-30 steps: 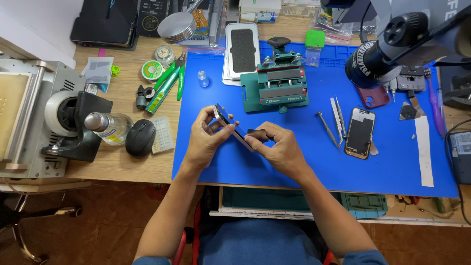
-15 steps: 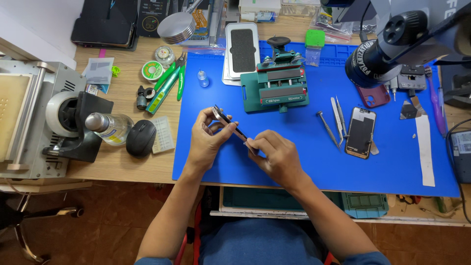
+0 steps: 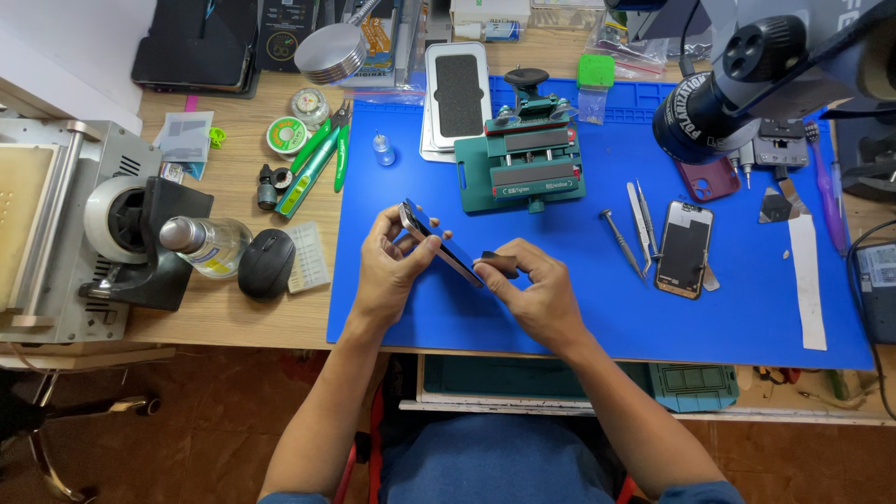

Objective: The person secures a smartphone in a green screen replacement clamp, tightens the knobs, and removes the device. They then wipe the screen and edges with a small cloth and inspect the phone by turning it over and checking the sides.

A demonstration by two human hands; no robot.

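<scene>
A dark smartphone point(image 3: 437, 241) is held on edge above the blue work mat point(image 3: 597, 308), tilted from upper left to lower right. My left hand point(image 3: 392, 271) grips its upper end, fingers wrapped round the sides. My right hand point(image 3: 532, 294) pinches the lower end and also holds a small dark tool point(image 3: 495, 258) against the phone's edge. Both hands hover near the mat's front left part.
A green clamp fixture point(image 3: 523, 168) stands behind the hands. To the right lie a screwdriver point(image 3: 621, 243), tweezers point(image 3: 642, 219) and a phone screen point(image 3: 683, 248). A microscope point(image 3: 747, 84) hangs at upper right. A mouse point(image 3: 266, 263), bottle point(image 3: 205, 245) and grey machine point(image 3: 56, 233) sit left.
The phone has tilted a little and my right hand has slid along its lower end, with the dark tool now at the phone's edge. My left hand stays on the upper end.
</scene>
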